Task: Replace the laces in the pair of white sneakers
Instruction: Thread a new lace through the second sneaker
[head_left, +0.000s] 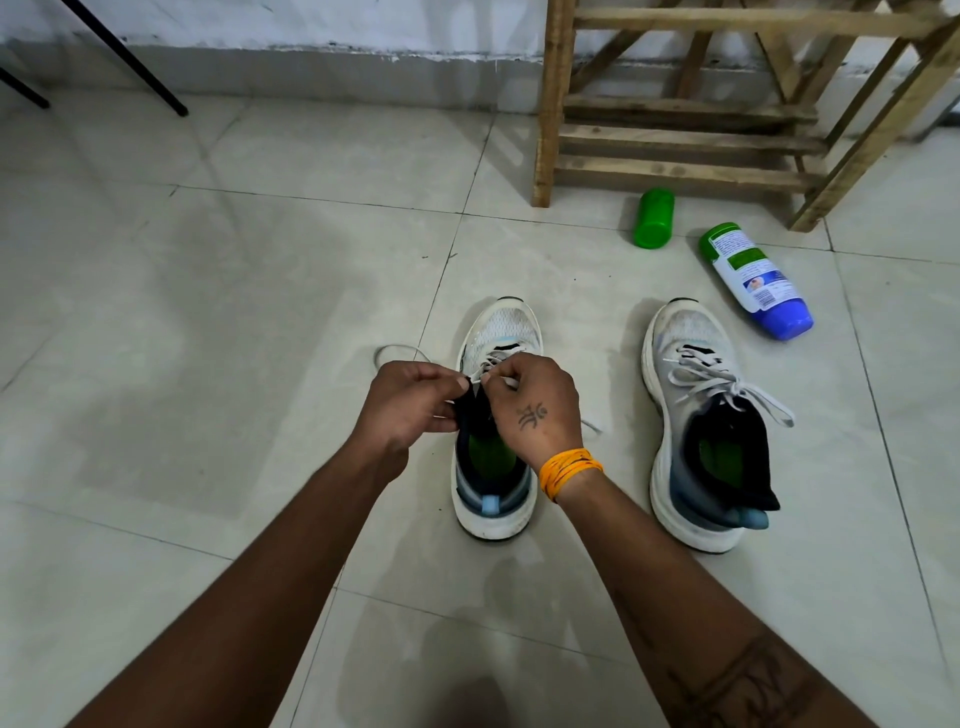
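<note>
Looking down from my head camera, I am sitting over a pair of white sneakers standing side by side on the tiled floor (218, 291), toes pointing away from me. My left hand (410, 408) is curling its fingers around the dark tongue and collar of the left sneaker (498, 332), thumb pressing near the top of the tongue. My right hand (535, 400), with an orange band (569, 470) on the wrist, is pinching a thin white lace (491, 364) between fingertips and thumb just above the eyelets of that same shoe; the two hands are almost touching each other over the tongue. One loose end of this lace is looping out on the floor to the left of the shoe, and another bit is trailing out to the right under my wrist. The right sneaker (696, 353) is standing apart, its lace (727, 384) lying loosely threaded across the top, untouched. Beyond it, a green bottle (653, 218) and a white bottle with a blue cap (753, 280) are lying on their sides near the foot of a wooden rack (685, 140).
</note>
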